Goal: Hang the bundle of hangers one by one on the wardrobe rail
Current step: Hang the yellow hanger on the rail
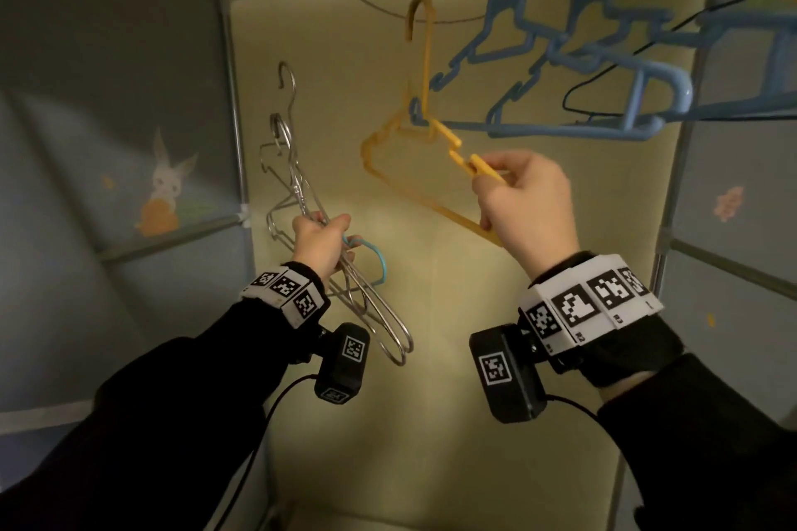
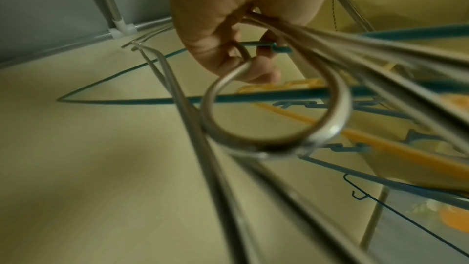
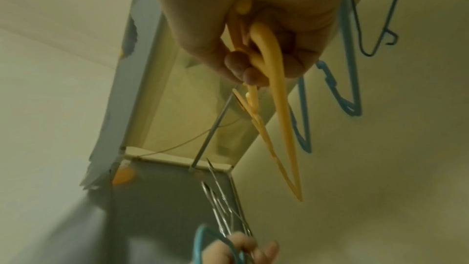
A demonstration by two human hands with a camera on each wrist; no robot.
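Yellow plastic is what your right hand (image 1: 524,196) grips from the head view: the yellow plastic hanger (image 1: 414,151) is pinched at its right shoulder end between thumb and curled fingers, its body stretching left and away from the grip, its hook (image 1: 417,15) raised beside the thin wire rail (image 1: 457,19) at the top of the fabric wardrobe; whether the hook sits on the rail you cannot tell. Just right of it, the light blue plastic hangers (image 1: 604,69) crowd the upper right, one touching the yellow hanger's neck, so room lies to the left, toward the grey wardrobe post (image 1: 235,108). Your left hand (image 1: 321,246) is wrapped round the bundle of silver metal hangers (image 1: 297,203), with a teal wire hanger (image 1: 375,261) in the same fist; the hooks point up, well below the rail, near the post. From the left wrist, your fingers (image 2: 256,69) curl round the silver necks, a silver loop (image 2: 276,107) bulging below the fist, the teal wire crossing behind, pale yellow back panel (image 2: 88,168) beyond. From the right wrist, your fingertips (image 3: 236,61) clamp the yellow hanger's end, its bars running down and away from the palm, blue hangers close on the right, the silver bundle and your left hand low in the picture, apart from the yellow hanger.
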